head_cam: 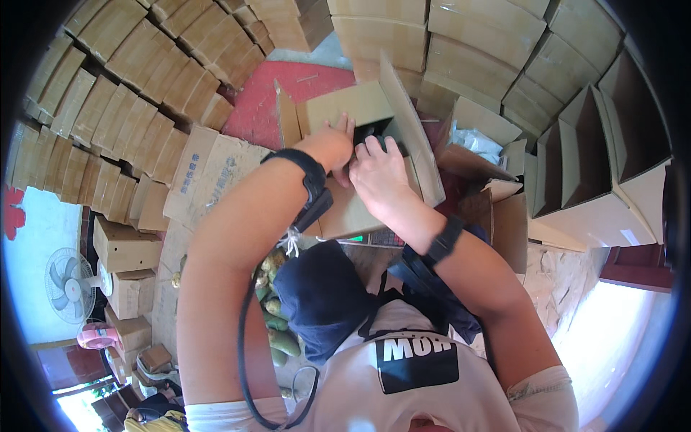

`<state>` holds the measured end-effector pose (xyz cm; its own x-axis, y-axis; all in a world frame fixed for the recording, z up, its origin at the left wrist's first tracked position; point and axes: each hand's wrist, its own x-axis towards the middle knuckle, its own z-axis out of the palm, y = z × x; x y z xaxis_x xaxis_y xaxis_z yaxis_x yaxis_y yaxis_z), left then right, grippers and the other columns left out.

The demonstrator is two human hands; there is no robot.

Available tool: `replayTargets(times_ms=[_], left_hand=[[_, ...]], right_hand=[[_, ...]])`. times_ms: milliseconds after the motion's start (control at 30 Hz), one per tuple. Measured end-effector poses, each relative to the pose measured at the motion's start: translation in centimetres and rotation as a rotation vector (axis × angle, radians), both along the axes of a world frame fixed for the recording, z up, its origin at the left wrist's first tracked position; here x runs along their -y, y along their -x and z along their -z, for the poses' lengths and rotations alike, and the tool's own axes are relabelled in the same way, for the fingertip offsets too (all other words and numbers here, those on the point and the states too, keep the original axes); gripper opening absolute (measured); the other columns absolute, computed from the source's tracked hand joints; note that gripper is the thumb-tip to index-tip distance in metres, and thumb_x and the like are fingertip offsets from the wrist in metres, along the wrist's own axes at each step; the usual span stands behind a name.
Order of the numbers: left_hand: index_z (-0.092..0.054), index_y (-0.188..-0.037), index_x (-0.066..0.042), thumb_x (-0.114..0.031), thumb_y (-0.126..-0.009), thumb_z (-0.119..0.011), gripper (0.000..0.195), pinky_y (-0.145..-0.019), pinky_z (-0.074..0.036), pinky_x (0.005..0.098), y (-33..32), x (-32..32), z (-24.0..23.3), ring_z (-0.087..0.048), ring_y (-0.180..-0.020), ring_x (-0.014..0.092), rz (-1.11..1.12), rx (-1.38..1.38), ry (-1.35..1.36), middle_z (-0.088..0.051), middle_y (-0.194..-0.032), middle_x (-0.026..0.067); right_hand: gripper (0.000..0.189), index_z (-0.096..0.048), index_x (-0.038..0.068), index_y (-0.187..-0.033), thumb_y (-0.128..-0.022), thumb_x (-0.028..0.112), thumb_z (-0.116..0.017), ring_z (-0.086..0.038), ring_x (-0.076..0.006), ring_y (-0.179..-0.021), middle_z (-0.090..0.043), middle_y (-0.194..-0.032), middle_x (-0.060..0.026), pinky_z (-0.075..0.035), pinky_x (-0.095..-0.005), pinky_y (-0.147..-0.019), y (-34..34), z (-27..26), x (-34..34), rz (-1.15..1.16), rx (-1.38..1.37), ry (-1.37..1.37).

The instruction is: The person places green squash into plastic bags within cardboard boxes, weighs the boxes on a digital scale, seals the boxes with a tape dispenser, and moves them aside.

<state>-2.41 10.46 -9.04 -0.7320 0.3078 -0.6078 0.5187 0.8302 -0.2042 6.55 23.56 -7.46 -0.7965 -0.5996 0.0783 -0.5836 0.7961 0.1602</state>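
Note:
An open cardboard box stands before me with its flaps raised. My left hand reaches over its left side, fingers stretched towards the far flap and thumb lower down. Beside it, my right hand bends its fingers over the opening. Dark contents show under the fingertips; their kind is unclear. Whether either hand grips something is hidden by the fingers and the box. Just below the near flap appears part of a device with a keypad and a small green display, probably a scale.
Stacked cartons line the left and far sides. On the right are a box with a plastic-wrapped item and tall open boxes. Green and tan produce lies near my knee. A standing fan and a person are at left.

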Motion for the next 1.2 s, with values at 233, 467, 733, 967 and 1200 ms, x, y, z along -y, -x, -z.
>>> replayTargets(times_ms=[233, 467, 733, 967, 1200], left_hand=[[0.005, -0.148, -0.003, -0.046, -0.051, -0.089, 0.141, -0.100, -0.038, 0.0617, 0.1, 1.1, 4.4, -0.018, -0.138, 0.046, -0.094, 0.005, -0.053, 0.007, -0.157, 0.0113], [0.001, -0.148, 0.001, -0.063, -0.049, -0.081, 0.143, -0.103, -0.038, 0.0529, -0.7, 0.1, 1.3, -0.024, -0.137, 0.044, -0.089, 0.030, 0.047, 0.000, -0.155, 0.0196], [-0.051, -0.129, -0.002, -0.054, -0.062, -0.078, 0.089, -0.101, -0.041, 0.0397, 0.7, 1.5, -4.4, -0.046, -0.125, 0.031, 0.067, 0.194, -0.112, -0.039, -0.142, 0.0201], [-0.011, -0.149, -0.005, -0.040, -0.099, -0.039, 0.068, -0.115, -0.016, 0.0391, -4.0, 13.1, -1.8, -0.017, -0.143, 0.031, -0.574, -0.682, -1.280, -0.015, -0.154, 0.0207], [-0.005, -0.150, -0.005, -0.042, -0.101, -0.027, 0.066, -0.116, -0.008, 0.0412, -6.4, 3.6, -1.2, -0.007, -0.144, 0.029, -0.846, -0.348, -1.726, -0.010, -0.156, 0.0141]], right_hand=[[0.060, -0.041, 0.001, -0.135, -0.087, 0.033, -0.059, -0.045, -0.0350, -0.119, -0.049, -0.126, -0.0195, -0.033, -0.0420, -0.103, 7.3, -3.9, -9.5, 0.061, -0.093, 0.986], [0.079, -0.007, -0.006, -0.146, -0.096, 0.043, -0.043, -0.013, -0.0327, -0.143, -0.016, -0.152, -0.0252, -0.012, -0.0378, -0.115, 9.6, 1.2, -6.8, -0.021, 0.648, 1.097], [0.070, -0.023, -0.001, -0.144, -0.089, 0.037, -0.046, -0.015, -0.0412, -0.140, -0.022, -0.151, -0.0194, -0.012, -0.0585, -0.112, 6.7, 4.3, -0.4, 0.033, 0.184, 0.474], [0.071, -0.023, 0.013, -0.148, -0.091, 0.049, -0.045, -0.008, -0.0491, -0.138, -0.020, -0.154, -0.0091, -0.013, -0.0663, -0.107, 6.8, 1.2, -1.0, 0.096, 0.440, 0.537], [0.064, -0.031, 0.015, -0.145, -0.092, 0.046, -0.045, -0.017, -0.0427, -0.138, -0.026, -0.152, -0.0056, -0.031, -0.0588, -0.097, 7.1, 4.4, -2.1, 0.067, 0.180, 0.450]])
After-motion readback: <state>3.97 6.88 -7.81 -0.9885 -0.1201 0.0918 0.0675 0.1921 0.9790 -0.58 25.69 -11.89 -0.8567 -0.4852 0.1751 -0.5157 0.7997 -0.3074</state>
